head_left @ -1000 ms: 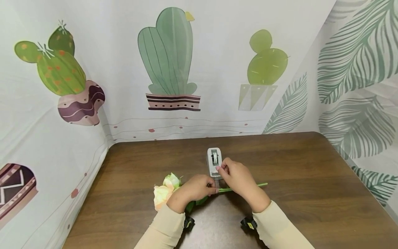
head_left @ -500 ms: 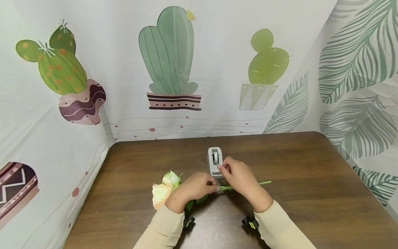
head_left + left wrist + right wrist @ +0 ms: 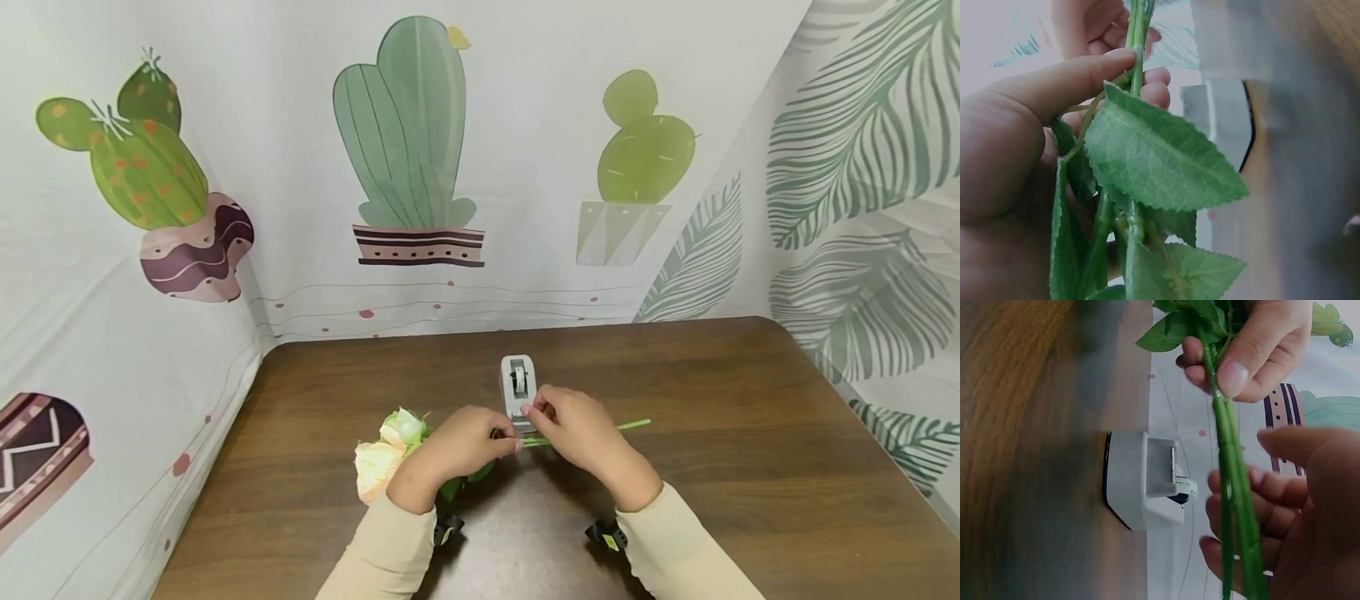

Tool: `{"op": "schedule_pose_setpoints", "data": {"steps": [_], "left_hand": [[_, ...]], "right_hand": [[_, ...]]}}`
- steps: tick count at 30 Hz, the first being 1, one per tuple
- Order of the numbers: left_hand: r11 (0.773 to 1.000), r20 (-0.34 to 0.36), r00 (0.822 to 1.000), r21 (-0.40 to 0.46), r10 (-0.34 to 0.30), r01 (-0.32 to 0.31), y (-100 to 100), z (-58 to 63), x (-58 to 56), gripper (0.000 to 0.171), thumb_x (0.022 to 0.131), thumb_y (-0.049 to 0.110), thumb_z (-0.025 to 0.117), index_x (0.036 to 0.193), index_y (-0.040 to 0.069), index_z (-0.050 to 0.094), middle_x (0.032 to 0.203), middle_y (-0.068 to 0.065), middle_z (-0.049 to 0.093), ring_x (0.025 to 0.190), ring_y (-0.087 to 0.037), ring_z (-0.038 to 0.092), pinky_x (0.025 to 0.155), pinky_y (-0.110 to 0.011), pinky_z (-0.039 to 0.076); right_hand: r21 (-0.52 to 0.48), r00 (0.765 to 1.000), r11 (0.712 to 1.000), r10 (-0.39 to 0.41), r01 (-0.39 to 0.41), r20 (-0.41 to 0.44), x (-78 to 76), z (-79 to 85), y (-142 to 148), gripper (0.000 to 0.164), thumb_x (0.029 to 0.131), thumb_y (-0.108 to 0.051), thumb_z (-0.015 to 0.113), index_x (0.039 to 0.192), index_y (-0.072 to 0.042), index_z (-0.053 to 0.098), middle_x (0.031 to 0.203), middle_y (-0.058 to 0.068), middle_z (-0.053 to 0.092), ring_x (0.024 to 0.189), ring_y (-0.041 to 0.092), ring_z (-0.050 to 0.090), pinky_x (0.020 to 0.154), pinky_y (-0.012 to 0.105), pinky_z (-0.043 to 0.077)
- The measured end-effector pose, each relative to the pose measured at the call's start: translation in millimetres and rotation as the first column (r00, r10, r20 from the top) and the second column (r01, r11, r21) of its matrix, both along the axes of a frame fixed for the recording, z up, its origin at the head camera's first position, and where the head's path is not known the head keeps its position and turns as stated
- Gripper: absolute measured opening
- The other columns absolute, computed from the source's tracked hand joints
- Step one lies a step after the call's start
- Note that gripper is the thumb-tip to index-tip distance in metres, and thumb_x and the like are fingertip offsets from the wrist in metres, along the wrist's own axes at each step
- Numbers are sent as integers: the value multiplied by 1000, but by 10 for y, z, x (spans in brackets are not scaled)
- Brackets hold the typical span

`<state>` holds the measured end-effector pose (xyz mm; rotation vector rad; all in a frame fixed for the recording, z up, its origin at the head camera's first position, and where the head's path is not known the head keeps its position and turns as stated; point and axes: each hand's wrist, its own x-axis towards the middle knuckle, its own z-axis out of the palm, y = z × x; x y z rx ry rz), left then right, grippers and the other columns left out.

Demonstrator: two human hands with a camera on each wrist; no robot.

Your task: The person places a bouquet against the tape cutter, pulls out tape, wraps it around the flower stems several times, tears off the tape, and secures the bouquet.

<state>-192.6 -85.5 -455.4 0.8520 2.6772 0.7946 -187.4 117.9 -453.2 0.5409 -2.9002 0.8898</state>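
Observation:
My left hand [image 3: 467,443] pinches a bunch of artificial flowers by the green stems [image 3: 1235,469], between thumb and fingers. Pale peach and white blooms [image 3: 378,468] lie to the left of that hand, and serrated leaves [image 3: 1166,150] hang over its palm in the left wrist view. A shiny patch, like clear tape, shows on the stems by the left thumb. My right hand [image 3: 581,429] is at the lower stems; in the right wrist view its thumb stands apart from the fingers, which lie loosely behind them. Just beyond both hands is a white tape dispenser [image 3: 517,392].
A brown wooden table [image 3: 750,433] lies under the hands. Behind it hangs a white cloth [image 3: 525,167] printed with cacti and leaves. Black wrist cameras [image 3: 606,537] sit under the cuffs of the cream sleeves [image 3: 378,542].
My left hand and the flowers have shifted slightly left and toward the dispenser. The stems now sit closer to its front. A clear strip seen earlier between dispenser and stems no longer shows plainly.

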Motion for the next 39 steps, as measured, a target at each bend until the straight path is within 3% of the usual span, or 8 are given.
{"op": "schedule_pose_setpoints", "data": {"steps": [8,16,24,27,30,34,39], "left_hand": [[999,8,999,26,40,-40,-43,80,10,20,96,27,68,82,14,73,69,13,59,64,-7,49,62,-24,43],[998,-32,998,-13,62,-63,-83,104,-1,24,96,33,68,77,20,71,66,13,56,61,-6,47,61,-24,41],[997,-59,995,2,81,-81,-140,122,-28,18,94,32,70,77,26,70,69,15,60,59,-6,46,63,-26,41],[996,-71,994,10,86,-86,-157,126,-31,16,93,32,71,78,27,71,69,16,61,60,-6,48,70,-29,44],[995,-97,991,13,96,-96,-161,135,-30,14,93,32,72,80,26,72,73,16,66,66,-6,55,83,-36,45],[991,-158,979,50,131,-125,-152,165,-22,9,91,31,74,89,23,74,85,12,72,86,-12,65,92,-43,44],[964,-250,940,190,232,-187,-137,252,2,18,92,29,74,107,17,74,108,1,73,114,-24,62,105,-52,42]], "right_hand": [[33,992,991,127,-128,24,12,-17,37,26,101,-43,59,85,-23,66,76,-13,58,66,3,50,62,22,43],[79,966,964,249,-254,64,18,-22,100,19,96,-39,67,96,-20,70,85,-11,65,72,3,53,66,25,47],[55,954,955,286,-292,93,-4,-35,139,14,99,-32,65,101,-20,71,85,-11,67,73,3,54,67,24,47],[43,949,952,296,-302,108,-7,-30,147,13,100,-31,63,101,-21,72,85,-12,68,72,3,54,68,25,47],[37,949,952,299,-304,104,-11,-30,145,14,101,-31,61,102,-23,72,87,-13,68,75,3,55,70,26,48],[35,958,959,278,-281,63,-24,-34,134,14,102,-32,61,104,-24,73,91,-13,70,81,4,59,75,29,51],[29,975,974,223,-223,22,-37,-28,124,14,101,-30,62,105,-22,73,99,-11,73,90,6,65,81,34,54]]}}
